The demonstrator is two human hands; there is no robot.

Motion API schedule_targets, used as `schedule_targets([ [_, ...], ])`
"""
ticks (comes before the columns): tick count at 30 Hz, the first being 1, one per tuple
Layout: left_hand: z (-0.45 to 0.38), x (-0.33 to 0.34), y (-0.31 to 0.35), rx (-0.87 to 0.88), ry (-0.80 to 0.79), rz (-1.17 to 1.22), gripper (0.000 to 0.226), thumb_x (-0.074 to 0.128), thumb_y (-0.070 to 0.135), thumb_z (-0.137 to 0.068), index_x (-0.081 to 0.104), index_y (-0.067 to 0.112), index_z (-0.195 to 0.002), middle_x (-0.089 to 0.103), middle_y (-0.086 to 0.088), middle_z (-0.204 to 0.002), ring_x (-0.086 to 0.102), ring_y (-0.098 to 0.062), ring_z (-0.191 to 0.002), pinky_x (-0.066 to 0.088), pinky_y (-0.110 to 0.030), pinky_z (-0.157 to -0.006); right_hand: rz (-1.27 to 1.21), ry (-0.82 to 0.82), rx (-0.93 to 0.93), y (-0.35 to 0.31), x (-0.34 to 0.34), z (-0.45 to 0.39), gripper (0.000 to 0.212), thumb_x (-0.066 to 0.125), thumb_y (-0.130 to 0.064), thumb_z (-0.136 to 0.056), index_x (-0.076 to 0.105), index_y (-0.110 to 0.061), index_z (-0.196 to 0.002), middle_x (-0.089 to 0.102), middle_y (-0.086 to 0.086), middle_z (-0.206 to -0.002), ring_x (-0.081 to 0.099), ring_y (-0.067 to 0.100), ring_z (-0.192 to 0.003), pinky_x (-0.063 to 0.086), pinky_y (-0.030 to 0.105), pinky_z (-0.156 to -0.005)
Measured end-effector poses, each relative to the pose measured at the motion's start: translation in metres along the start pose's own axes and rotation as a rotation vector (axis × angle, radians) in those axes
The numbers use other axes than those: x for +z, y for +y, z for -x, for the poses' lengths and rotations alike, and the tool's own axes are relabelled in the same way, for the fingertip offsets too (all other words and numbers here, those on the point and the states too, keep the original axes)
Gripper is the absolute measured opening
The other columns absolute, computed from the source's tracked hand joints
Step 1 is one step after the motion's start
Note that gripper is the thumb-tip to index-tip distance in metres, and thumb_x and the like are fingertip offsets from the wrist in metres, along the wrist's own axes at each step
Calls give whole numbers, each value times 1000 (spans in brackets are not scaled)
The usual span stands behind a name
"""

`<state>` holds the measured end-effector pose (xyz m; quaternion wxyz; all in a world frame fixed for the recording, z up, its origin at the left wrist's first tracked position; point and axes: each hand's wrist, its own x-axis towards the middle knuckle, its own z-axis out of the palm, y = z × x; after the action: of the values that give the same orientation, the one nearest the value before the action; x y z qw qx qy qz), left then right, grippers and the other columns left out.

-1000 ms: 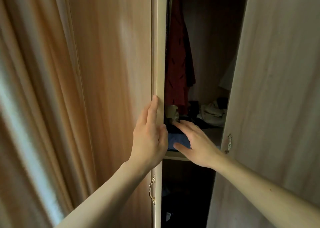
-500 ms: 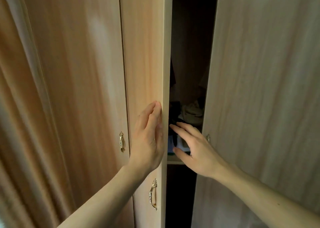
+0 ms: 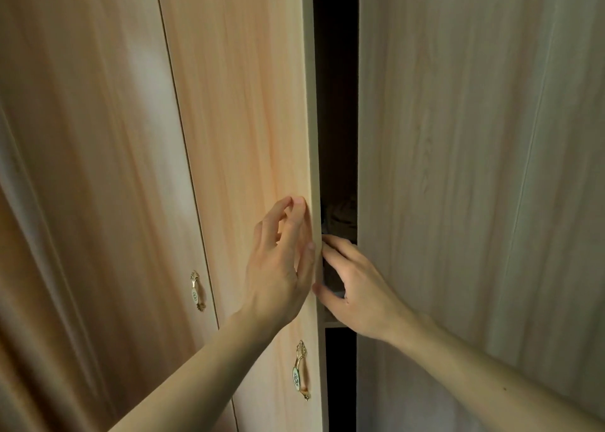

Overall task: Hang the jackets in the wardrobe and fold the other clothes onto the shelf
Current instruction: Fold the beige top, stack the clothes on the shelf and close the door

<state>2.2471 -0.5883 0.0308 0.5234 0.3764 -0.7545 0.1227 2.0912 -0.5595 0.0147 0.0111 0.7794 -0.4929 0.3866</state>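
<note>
1. The wardrobe (image 3: 458, 136) fills the view: flat panels in pale wood-grain laminate, the grain running vertically, the surface smooth with a faint sheen.
2. Two doors stand nearly together with a narrow dark gap (image 3: 335, 104) between them. The left door (image 3: 242, 120) is warmer and orange-toned; the right door (image 3: 474, 169) is greyer and in shade.
3. Clothes (image 3: 342, 215) show only as a dim, crumpled, light-coloured lump deep in the gap, above hand level; the kind of garment cannot be told. No hanging jacket can be made out in the dark part.
4. A thin horizontal shelf edge (image 3: 332, 324) crosses the gap just below the hands; beneath it the interior is black.
5. Left hand (image 3: 281, 267): palm toward the face of the left door near its free edge, fingers loosely bent, fingertips touching the panel, thumb lying along the door's edge. It holds nothing.
6. Right hand (image 3: 357, 287): reaches into the gap, fingers gently curved, fingertips and thumb at the left door's thin edge. Whether it actually pinches that edge cannot be told.
7. A small curved brass handle (image 3: 300, 371) with an oval white inset sits on the left door below the left wrist.
8. A matching handle (image 3: 196, 291) is fixed on the next panel (image 3: 98, 169) to the left, same laminate, separated by a thin dark seam.
</note>
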Motion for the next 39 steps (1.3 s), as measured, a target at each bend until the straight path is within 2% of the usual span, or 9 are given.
schedule_targets([
  [3, -6, 19, 1, -5, -31, -26, 59, 54, 29, -100, 31, 20, -154, 29, -1, -158, 36, -21, -139, 21, -8, -104, -7, -6, -5, 19, -6, -6, 67, 63, -38, -93, 33, -29, -152, 31, -13, -155, 32, 9, -141, 43, 35, -110],
  [10, -22, 50, -2, 113, -97, -176, 66, 53, 19, -101, 20, 9, -157, 11, -8, -166, 12, -23, -152, 30, -42, -120, -22, 0, 21, 53, -12, -19, 64, 56, -44, -96, 30, -32, -153, 28, -13, -156, 27, 7, -144, 30, 28, -118],
  [14, -32, 64, -11, 155, -154, -249, 73, 58, 28, -98, 18, 13, -158, 9, -6, -167, 13, -25, -152, 28, -38, -119, -29, 9, 63, 70, -12, -28, 59, 53, -42, -99, 29, -33, -153, 27, -13, -157, 25, 5, -145, 19, 17, -115],
  [19, -44, 83, -19, 192, -169, -307, 78, 61, 37, -94, 21, 15, -157, 13, -7, -166, 21, -29, -148, 24, -35, -119, 33, 11, 112, 90, -13, -38, 57, 50, -42, -100, 32, -33, -152, 26, -9, -159, 25, 8, -146, 28, 30, -119],
  [22, -50, 92, -28, 235, -148, -295, 73, 56, 40, -95, 26, 15, -156, 17, -10, -165, 27, -32, -146, 34, -44, -116, 95, 11, 134, 96, -14, -44, 54, 50, -42, -100, 36, -32, -151, 28, -8, -158, 28, 9, -145, 27, 24, -116],
  [25, -58, 101, -38, 288, -124, -301, 68, 53, 40, -96, 29, 17, -155, 19, -10, -164, 32, -33, -145, 38, -53, -109, 168, 3, 146, 102, -16, -52, 54, 50, -42, -99, 36, -32, -150, 32, -5, -156, 30, 12, -145, 31, 31, -117],
  [30, -67, 125, -46, 255, -157, -297, 77, 58, 40, -92, 20, 22, -157, 7, -6, -167, 23, -31, -148, 29, -56, -114, 260, 11, 220, 115, -14, -63, 52, 48, -44, -99, 40, -30, -148, 34, 2, -156, 32, 19, -145, 32, 37, -117],
  [35, -73, 140, -46, 254, -168, -271, 80, 64, 39, -87, 26, 21, -156, 12, -9, -166, 23, -34, -149, 29, -61, -112, 314, 33, 266, 131, -9, -74, 54, 48, -46, -99, 43, -24, -147, 33, 3, -156, 31, 21, -145, 33, 39, -116],
  [39, -79, 146, -52, 270, -213, -341, 84, 65, 42, -86, 24, 22, -156, 10, -9, -166, 21, -33, -150, 30, -60, -113, 401, 150, 251, 145, -10, -84, 66, 56, -55, -91, 42, -22, -147, 22, 7, -161, 16, 23, -149, 25, 42, -120],
])
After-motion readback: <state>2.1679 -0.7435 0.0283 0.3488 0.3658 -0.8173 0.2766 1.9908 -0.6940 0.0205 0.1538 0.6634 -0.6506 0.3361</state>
